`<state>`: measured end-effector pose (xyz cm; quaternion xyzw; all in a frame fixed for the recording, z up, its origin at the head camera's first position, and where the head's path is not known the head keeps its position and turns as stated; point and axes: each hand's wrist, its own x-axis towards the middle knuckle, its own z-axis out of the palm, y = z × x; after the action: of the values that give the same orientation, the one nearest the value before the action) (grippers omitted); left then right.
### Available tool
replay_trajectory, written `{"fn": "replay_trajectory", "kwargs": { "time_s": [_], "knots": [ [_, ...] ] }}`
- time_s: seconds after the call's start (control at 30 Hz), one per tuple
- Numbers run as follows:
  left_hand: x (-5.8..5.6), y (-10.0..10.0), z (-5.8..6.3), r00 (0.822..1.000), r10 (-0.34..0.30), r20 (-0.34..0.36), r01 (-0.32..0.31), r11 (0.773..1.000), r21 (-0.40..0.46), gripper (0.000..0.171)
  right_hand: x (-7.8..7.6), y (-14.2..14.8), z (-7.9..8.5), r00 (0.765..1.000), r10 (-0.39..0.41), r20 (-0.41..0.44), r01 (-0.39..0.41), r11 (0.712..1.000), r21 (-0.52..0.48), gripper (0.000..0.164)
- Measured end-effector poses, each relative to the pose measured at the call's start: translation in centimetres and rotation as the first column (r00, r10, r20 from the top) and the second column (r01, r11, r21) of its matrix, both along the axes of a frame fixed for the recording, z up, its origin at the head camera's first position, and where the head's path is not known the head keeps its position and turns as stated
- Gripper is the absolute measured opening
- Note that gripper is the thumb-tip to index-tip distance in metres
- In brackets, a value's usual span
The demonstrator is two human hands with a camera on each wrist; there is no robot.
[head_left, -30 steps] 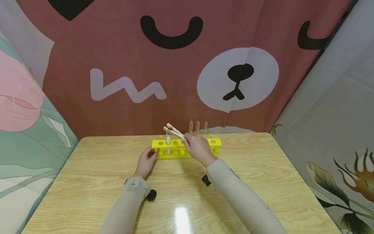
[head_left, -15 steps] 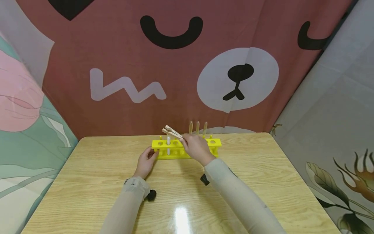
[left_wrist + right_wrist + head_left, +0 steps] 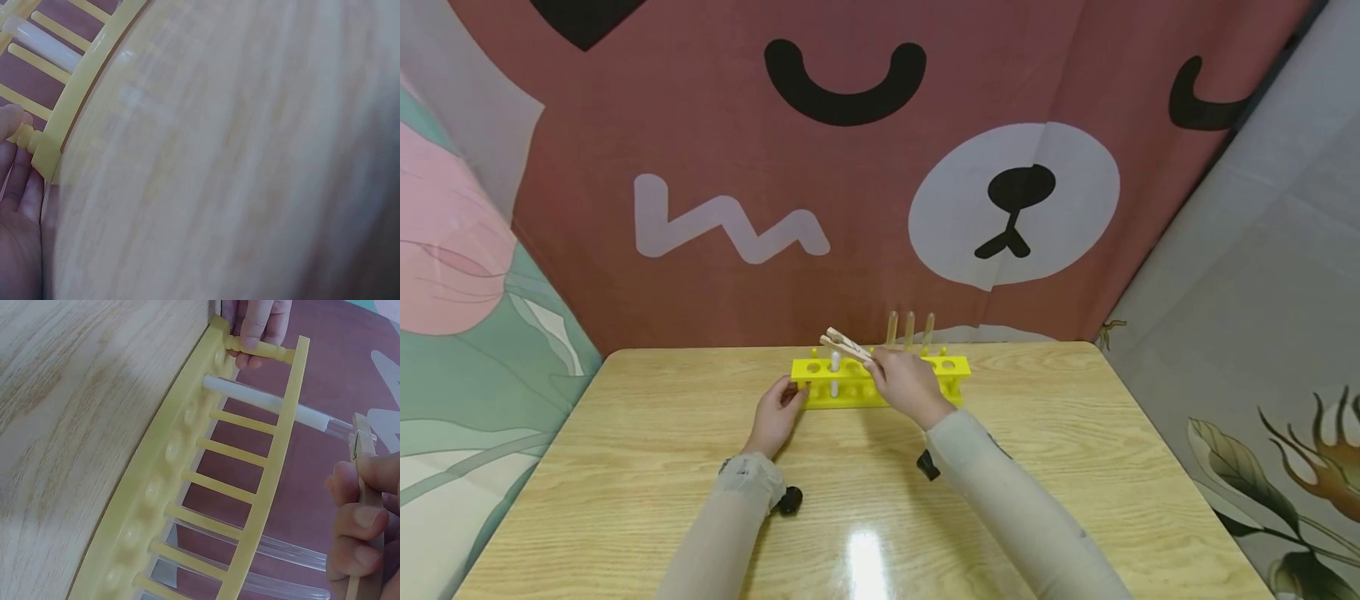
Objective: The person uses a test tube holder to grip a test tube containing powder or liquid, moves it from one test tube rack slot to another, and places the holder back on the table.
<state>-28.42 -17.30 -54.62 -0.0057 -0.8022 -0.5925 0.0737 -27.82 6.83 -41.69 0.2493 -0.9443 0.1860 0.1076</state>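
Note:
My left hand (image 3: 772, 415) grips the left end post of a yellow test tube rack (image 3: 880, 365), thumb and fingers about the post. In the right wrist view a test tube (image 3: 262, 400) with white contents passes through a rack hole near that end, its foot on the base. My right hand (image 3: 910, 383) holds a wooden test tube clamp (image 3: 848, 343) by its handle. The clamp's head is at the tube's clear mouth; whether it grips the glass I cannot tell. Behind the rack's right half, three clear test tubes (image 3: 910, 330) stand upside down.
The rack stands near the far edge of a wooden table (image 3: 850, 467), close to a bear-print curtain (image 3: 865, 275). Patterned cloths hang at both sides. A black wrist camera (image 3: 790, 500) sits by my left sleeve, another (image 3: 928, 465) by my right.
The wooden clamp in my right hand has come down a little over the white-filled tube. My left hand stays on the rack's end, and the rack has not moved.

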Motion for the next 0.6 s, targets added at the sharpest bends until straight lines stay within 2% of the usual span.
{"fn": "replay_trajectory", "kwargs": {
  "time_s": [0.6],
  "knots": [
    [0.02,0.08,-0.04,1.000,0.004,-0.022,-0.004,1.000,-0.008,0.023,0.04,0.17,-0.56,1.000,0.014,0.028,-0.013,1.000,-0.009,0.026]
  ]
}}
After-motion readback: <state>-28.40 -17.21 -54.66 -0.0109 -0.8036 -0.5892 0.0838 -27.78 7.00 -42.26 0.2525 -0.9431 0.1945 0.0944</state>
